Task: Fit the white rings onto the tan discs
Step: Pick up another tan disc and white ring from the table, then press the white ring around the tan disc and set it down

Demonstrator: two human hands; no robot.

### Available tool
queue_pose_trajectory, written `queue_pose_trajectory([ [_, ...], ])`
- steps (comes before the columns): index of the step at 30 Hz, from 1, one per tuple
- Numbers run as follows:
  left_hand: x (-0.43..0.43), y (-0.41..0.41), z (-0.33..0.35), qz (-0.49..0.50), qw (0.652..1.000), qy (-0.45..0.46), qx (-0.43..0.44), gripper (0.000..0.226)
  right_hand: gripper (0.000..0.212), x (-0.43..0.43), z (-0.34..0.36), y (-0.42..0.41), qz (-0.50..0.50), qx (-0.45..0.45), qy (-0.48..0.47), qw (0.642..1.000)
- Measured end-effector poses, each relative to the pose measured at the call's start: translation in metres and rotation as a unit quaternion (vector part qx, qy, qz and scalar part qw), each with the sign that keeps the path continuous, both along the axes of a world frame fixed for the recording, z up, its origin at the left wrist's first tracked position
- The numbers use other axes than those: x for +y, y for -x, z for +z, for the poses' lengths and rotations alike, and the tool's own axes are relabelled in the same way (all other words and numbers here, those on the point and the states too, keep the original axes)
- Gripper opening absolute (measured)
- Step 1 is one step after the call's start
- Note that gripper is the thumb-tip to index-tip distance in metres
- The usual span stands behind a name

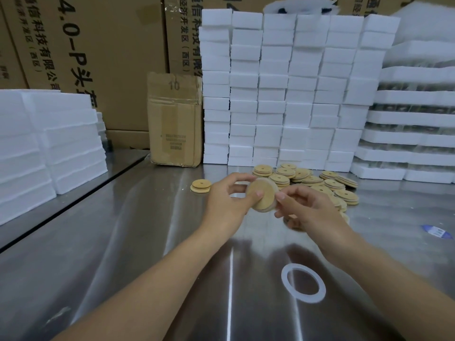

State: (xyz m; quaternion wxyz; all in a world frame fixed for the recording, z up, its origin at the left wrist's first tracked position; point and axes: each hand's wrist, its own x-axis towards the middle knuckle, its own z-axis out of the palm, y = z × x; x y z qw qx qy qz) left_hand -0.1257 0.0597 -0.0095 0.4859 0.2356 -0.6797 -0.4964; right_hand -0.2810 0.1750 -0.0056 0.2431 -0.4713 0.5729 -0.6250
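A tan disc [262, 196] is gripped by the left hand [227, 203] above the worktop [147, 242]. A white ring [274, 186] at its rim is pinched by the right hand [310, 207]. A loose ring [284, 276] lies nearer, to the right, and a disc pile [320, 183] just beyond.

Glossy brushed-steel table [123, 242], matt wooden-looking tan discs [320, 180], smooth translucent white ring [288, 284], rough foam blocks [283, 94].

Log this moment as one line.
left hand: holds round tan wooden disc | right hand: pinches its rim | loose white ring: flat on steel table
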Motion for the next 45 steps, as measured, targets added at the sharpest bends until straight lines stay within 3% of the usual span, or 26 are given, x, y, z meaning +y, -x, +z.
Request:
queue_pose_trajectory([
  [5, 0.000, -0.002, -0.001, 0.006, 0.999, -0.042, 0.023, 0.018, 0.030, 0.001, 0.001, -0.008, 0.000, 0.017, 0.051, 0.999],
  [9, 0.004, -0.006, 0.002, -0.045, 0.987, -0.142, 0.054, 0.011, 0.031, 0.000, 0.003, -0.009, -0.036, 0.089, 0.089, 0.991],
  [15, 0.005, -0.008, 0.005, -0.110, 0.972, -0.192, 0.075, 0.018, 0.017, 0.000, 0.005, -0.002, -0.064, -0.041, 0.082, 0.994],
  [20, 0.005, -0.004, 0.001, -0.087, 0.974, -0.193, 0.077, 0.010, 0.024, 0.001, 0.003, 0.009, 0.020, -0.069, -0.093, 0.993],
  [23, 0.000, -0.002, -0.003, -0.028, 0.981, -0.183, 0.050, 0.006, 0.014, 0.004, 0.014, 0.024, -0.076, -0.074, -0.052, 0.993],
  [25, -0.008, -0.004, -0.004, 0.039, 0.988, -0.146, 0.016, 0.006, 0.019, 0.008, 0.022, 0.042, -0.175, -0.066, -0.004, 0.982],
  [27, -0.021, -0.010, -0.007, 0.129, 0.989, -0.024, -0.063, 0.015, 0.019, 0.014, 0.025, 0.062, -0.262, -0.027, 0.018, 0.965],
  [29, -0.036, -0.022, -0.011, 0.188, 0.957, 0.121, -0.182, 0.020, 0.020, 0.019, 0.021, 0.080, -0.319, 0.012, 0.006, 0.948],
  [31, -0.055, -0.033, -0.018, 0.206, 0.916, 0.209, -0.272, 0.031, 0.022, 0.020, 0.014, 0.091, -0.356, 0.072, -0.041, 0.931],
  [34, -0.079, -0.037, -0.027, 0.222, 0.878, 0.208, -0.370, 0.048, 0.022, 0.018, 0.004, 0.098, -0.377, 0.143, -0.102, 0.910],
  [39, -0.094, -0.029, -0.031, 0.216, 0.839, 0.128, -0.482, 0.059, 0.018, 0.017, -0.001, 0.095, -0.394, 0.193, -0.110, 0.892],
  [42, -0.096, -0.025, -0.033, 0.221, 0.831, 0.128, -0.493, 0.058, 0.013, 0.016, -0.001, 0.089, -0.372, 0.242, -0.107, 0.890],
  [45, -0.097, -0.020, -0.033, 0.223, 0.833, 0.127, -0.491, 0.044, 0.008, 0.014, -0.001, 0.080, -0.332, 0.267, -0.090, 0.900],
])
